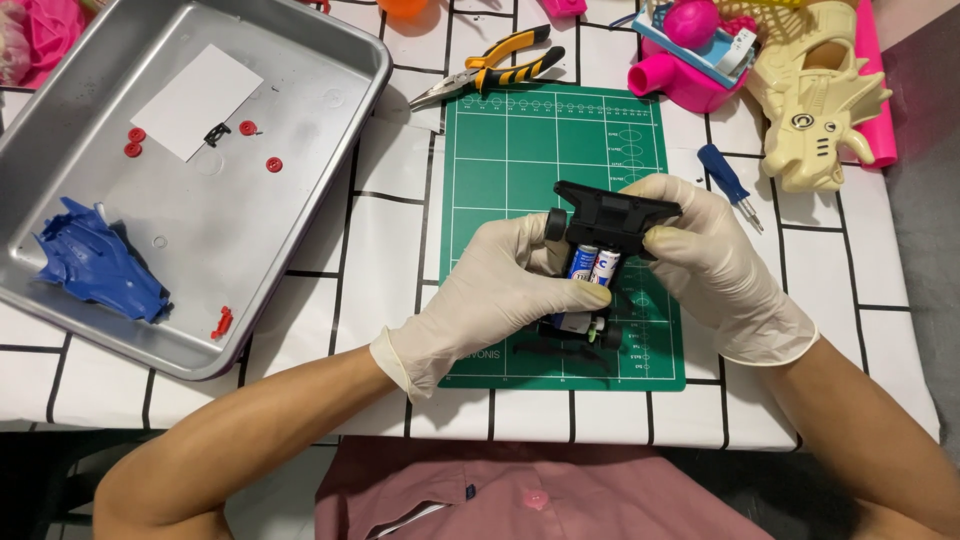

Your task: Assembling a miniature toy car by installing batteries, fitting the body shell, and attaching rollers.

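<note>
- The black toy car chassis [612, 215], with two batteries [594, 265] seated in it, is held above the green cutting mat [520, 160], between both gloved hands.
- Left hand [500, 290]: fingers closed around the chassis from the side, thumb lying just below the batteries.
- Right hand [715, 255]: fingers clamped on the chassis's upper edge.
- Beyond the right hand, a blue screwdriver [728, 182] lies on the worktop [385, 240].
- Beyond the left hand lie yellow-handled pliers [495, 65].
- Further left, a metal tray [330, 60] holds a blue car shell [95, 265].
</note>
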